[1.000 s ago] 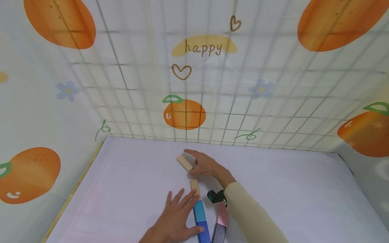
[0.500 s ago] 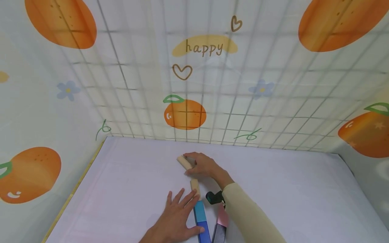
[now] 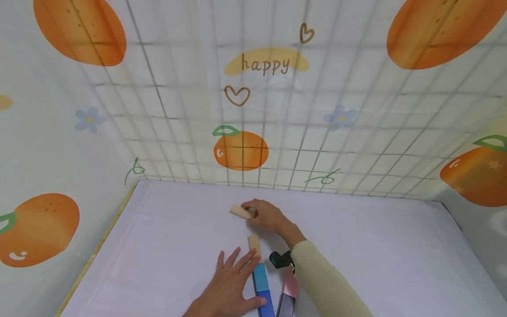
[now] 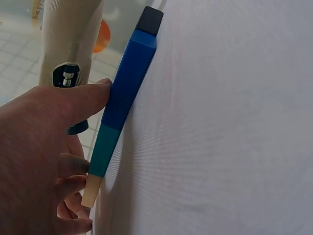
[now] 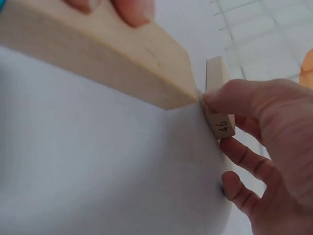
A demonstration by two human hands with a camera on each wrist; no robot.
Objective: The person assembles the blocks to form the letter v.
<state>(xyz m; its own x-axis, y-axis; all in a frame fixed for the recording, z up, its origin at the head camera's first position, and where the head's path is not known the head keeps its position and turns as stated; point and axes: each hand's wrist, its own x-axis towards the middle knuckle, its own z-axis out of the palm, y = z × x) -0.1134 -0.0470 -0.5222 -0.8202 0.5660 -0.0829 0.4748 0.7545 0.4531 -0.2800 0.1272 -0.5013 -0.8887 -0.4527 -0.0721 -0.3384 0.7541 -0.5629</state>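
My right hand [image 3: 268, 216] pinches a plain wooden block [image 3: 239, 212] between thumb and fingers at the far part of the table; the right wrist view shows "46" on its end. Nearer to me, blocks lie end to end in a line: a plain wooden block [image 3: 253, 241], a light blue block [image 3: 260, 277] and a dark blue block [image 3: 269, 306], with a black block [image 4: 150, 21] behind the blue one in the left wrist view. Fingers spread, my left hand [image 3: 227, 284] rests along this line, fingertips on the plain wooden block and thumb on the dark blue one.
Right of the line lie a pink block [image 3: 291, 284] and a dark grey block [image 3: 286, 304], partly under the right sleeve [image 3: 328, 277]. A small black camera [image 3: 280, 259] sits at the right wrist. A printed curtain [image 3: 277, 114] bounds the white table [image 3: 376, 246].
The right hand has closed its fingers around the far wooden block and turned it, so it now lies more crosswise. The left hand and the line of blocks have not moved.
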